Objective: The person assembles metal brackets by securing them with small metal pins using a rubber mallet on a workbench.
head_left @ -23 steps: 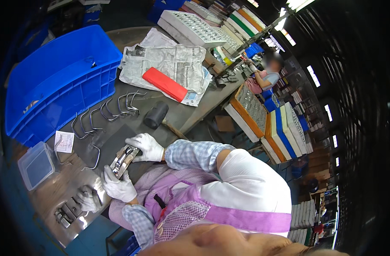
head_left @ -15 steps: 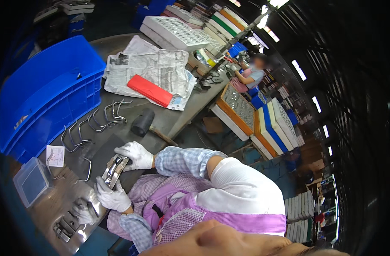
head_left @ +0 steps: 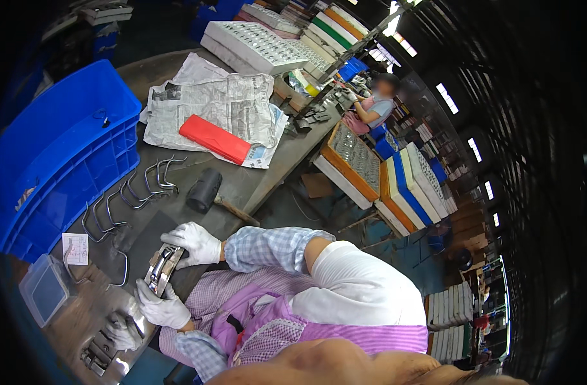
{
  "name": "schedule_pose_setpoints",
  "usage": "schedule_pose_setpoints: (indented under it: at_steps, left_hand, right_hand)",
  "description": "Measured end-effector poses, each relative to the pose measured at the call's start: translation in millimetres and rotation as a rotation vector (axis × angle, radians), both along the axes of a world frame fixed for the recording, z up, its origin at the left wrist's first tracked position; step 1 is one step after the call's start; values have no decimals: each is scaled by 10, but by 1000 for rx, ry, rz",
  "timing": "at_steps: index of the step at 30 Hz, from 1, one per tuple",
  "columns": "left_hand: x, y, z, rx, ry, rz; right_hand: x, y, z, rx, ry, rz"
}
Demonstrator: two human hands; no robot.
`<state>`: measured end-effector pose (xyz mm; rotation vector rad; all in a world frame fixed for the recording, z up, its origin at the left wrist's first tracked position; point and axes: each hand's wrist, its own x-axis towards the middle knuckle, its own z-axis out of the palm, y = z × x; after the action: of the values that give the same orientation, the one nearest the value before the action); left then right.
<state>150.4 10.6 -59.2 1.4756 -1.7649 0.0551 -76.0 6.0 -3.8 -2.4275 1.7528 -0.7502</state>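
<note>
Holding step: shiny metal part (head_left: 161, 269).
Left hand (head_left: 162, 308), right hand (head_left: 195, 245) grip opposite ends; shifting it likely needs both.

See a blue crate (head_left: 91, 172) at left on the desk (head_left: 248, 183); beside it, find creased newspaper (head_left: 236, 102) with a red case (head_left: 214, 139) lying on top; nearer, spot a clear plastic box (head_left: 46, 289), a paper slip (head_left: 76, 249); farther off, notice a co-worker (head_left: 382, 109).

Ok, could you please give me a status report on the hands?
Left fingers, right fingers on opposite ends. Shiny metal part held between. Black mallet nearby, seemingly not in the way.
</note>
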Motion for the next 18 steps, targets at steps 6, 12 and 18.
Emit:
schedule_pose_setpoints:
  at_steps: [6, 12, 18]
  left_hand:
    - [-22, -2, -20, -38, -8, -24]
    - [-1, 20, -49, 62, -22, 11]
    - [-123, 7, -15, 74, -119, 7]
  right_hand:
    - [-42, -19, -30, -8, -34, 5]
    - [-81, -64, 69, -55, -77, 44]
    - [-240, -44, -51, 8, -128, 24]
